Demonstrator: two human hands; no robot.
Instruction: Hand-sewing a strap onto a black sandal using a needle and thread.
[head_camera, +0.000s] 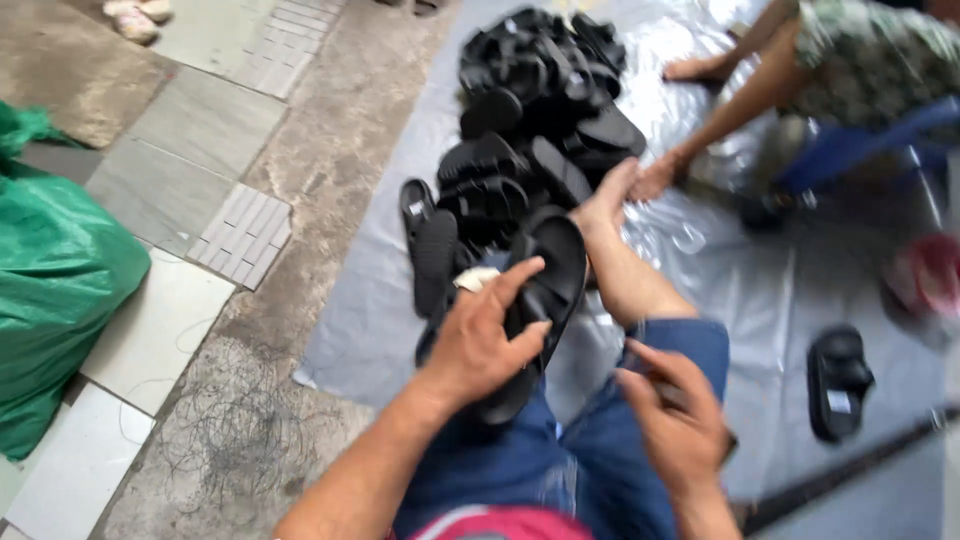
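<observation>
Currently left hand (478, 345) is gripping black sandal (545, 290) over the lap, fingers (520, 275) wrapping its strap; long axis is running up-right, away from the body; right hand (680, 420) is hovering just beside, fingers loosely curled, apparently empty.

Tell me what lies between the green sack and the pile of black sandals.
In the head view, the stretch between the green sack and the pile of black sandals holds bare ground: pale floor tiles, rough concrete, then the grey plastic sheet's edge.
</observation>
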